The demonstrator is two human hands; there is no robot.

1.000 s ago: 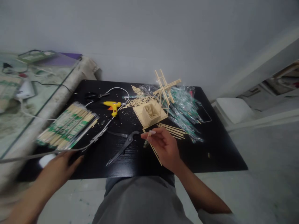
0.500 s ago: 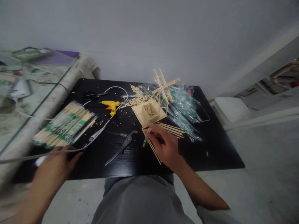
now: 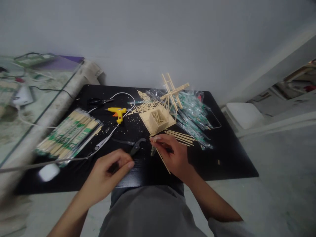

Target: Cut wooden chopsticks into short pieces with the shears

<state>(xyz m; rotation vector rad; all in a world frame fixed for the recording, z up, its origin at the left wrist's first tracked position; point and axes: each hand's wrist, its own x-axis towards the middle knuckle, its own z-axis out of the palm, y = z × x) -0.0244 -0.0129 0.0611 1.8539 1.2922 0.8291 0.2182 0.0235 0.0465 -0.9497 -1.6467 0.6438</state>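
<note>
My right hand [image 3: 172, 153] is closed in a pinch just in front of the wooden model, on a short pale stick piece [image 3: 155, 139] partly covered by the fingers. My left hand [image 3: 111, 169] is over the pliers [image 3: 135, 148], thumb and fingers curled with a gap between them and nothing visible inside; it covers part of one handle. Beyond the right hand, a square wooden base [image 3: 146, 119] carries a small box-like tower [image 3: 158, 121]. A crossed stick frame [image 3: 172, 92] rises behind it. Loose sticks [image 3: 181, 137] lie beside and under the right hand.
A yellow glue gun [image 3: 118, 112] with a white cord lies at centre left, near black-handled scissors [image 3: 98, 101]. Packs of wrapped chopsticks [image 3: 70, 133] and a white case [image 3: 48, 172] are at the left. Plastic wrappers [image 3: 195, 112] and cut stick pieces [image 3: 145, 104] lie at the back.
My left hand has moved right from beside the chopstick packs to over the pliers, uncovering the white case. My right hand has stayed nearly in place, still pinching.
</note>
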